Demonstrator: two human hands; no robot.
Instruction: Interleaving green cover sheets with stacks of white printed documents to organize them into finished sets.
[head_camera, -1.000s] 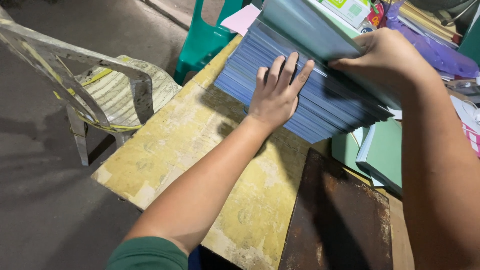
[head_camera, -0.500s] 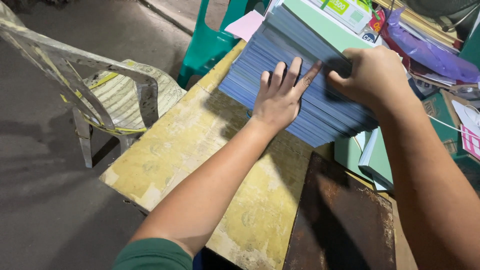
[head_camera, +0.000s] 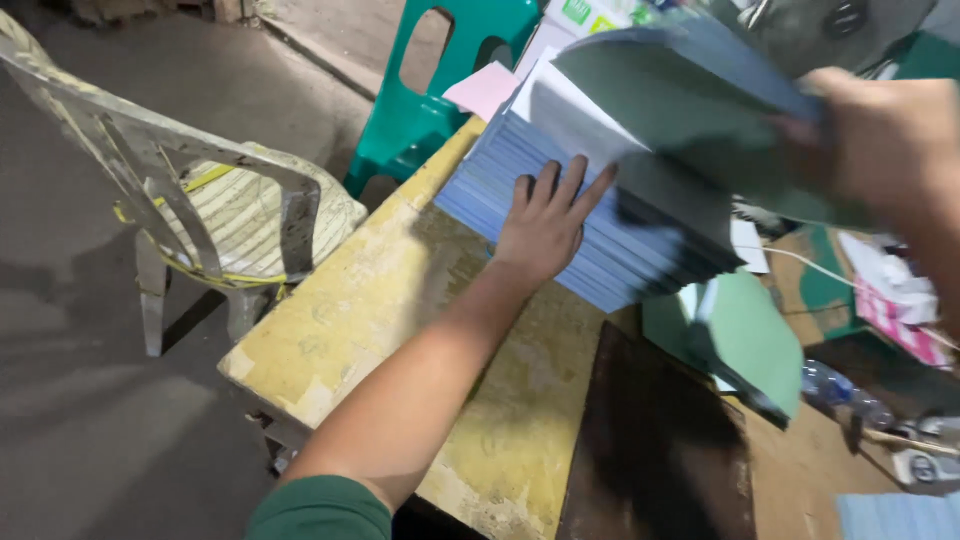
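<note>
blue booklet stack (head_camera: 600, 240): l hand (head_camera: 545, 225) flat on side, r hand (head_camera: 880, 140) lifts top booklets (head_camera: 690, 110).

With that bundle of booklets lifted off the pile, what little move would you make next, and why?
Probably carry the lifted bundle clear of the stack. The right hand holds it raised and tilted above the pile, while the left hand lies flat against the stack's side, steadying it on the yellow table.
</note>
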